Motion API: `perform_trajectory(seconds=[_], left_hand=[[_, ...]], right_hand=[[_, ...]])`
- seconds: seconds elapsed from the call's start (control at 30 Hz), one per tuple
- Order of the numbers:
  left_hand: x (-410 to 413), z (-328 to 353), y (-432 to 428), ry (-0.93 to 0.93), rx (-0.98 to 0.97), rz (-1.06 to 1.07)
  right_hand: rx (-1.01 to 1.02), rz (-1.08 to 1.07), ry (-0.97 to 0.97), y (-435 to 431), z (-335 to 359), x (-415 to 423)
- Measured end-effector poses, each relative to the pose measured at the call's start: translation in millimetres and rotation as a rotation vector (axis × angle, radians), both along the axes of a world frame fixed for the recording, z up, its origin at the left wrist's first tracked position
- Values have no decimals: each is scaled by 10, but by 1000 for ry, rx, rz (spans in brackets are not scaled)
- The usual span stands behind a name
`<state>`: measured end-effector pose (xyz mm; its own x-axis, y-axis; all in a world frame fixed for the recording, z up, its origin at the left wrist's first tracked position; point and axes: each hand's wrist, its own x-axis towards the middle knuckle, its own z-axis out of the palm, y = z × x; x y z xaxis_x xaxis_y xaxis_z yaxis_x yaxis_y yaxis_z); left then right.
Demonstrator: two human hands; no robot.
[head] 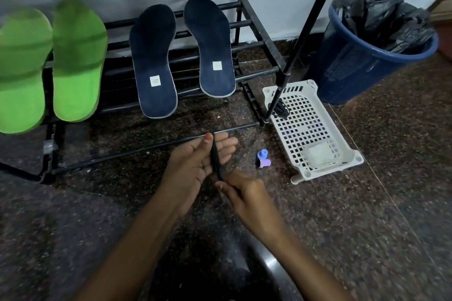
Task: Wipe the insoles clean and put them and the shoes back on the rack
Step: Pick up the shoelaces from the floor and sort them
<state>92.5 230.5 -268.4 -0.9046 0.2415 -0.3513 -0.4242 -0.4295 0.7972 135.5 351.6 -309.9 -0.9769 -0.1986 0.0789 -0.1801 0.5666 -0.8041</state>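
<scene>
Two navy insoles (154,61) (210,46) lean side by side on the bars of the black shoe rack (254,22). Two bright green insoles (22,68) (77,58) lean on the same rack at the left. My left hand (193,166) is palm up in front of the rack, its thumb pressing a thin black strip (215,159) that lies across the palm. My right hand (242,190) pinches the lower end of that strip. What the strip is I cannot tell. No shoes are in view.
A white perforated plastic basket (315,129) lies on the dark granite floor to the right, with a black cord and a pale wad inside. A small purple and blue object (263,159) sits beside it. A blue bin with a black liner (371,49) stands at the right.
</scene>
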Motion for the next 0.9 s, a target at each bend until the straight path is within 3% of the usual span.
perform_trajectory(seconds=[0.13, 0.23, 0.33, 0.47, 0.57, 0.7, 0.77, 0.9], left_hand=[[24, -54, 20, 62, -234, -65], [52, -56, 26, 180, -474, -193], [71, -18, 36, 221, -553, -298], [67, -37, 24, 156, -437, -357], [67, -19, 21, 90, -277, -332], [81, 18, 42, 10, -43, -281], [73, 16, 43, -33, 91, -194], [32, -29, 36, -27, 148, -53]], right_hand=[[327, 8, 159, 67, 123, -13], [278, -6, 230, 161, 264, -116], [153, -34, 207, 251, 360, -245], [-104, -150, 143, 331, 393, -377], [-322, -252, -29, 337, 309, -422], [-459, -300, -141, 258, 170, -368], [-446, -271, -158, 165, 128, -268], [-138, -141, -32, 42, 11, -70]])
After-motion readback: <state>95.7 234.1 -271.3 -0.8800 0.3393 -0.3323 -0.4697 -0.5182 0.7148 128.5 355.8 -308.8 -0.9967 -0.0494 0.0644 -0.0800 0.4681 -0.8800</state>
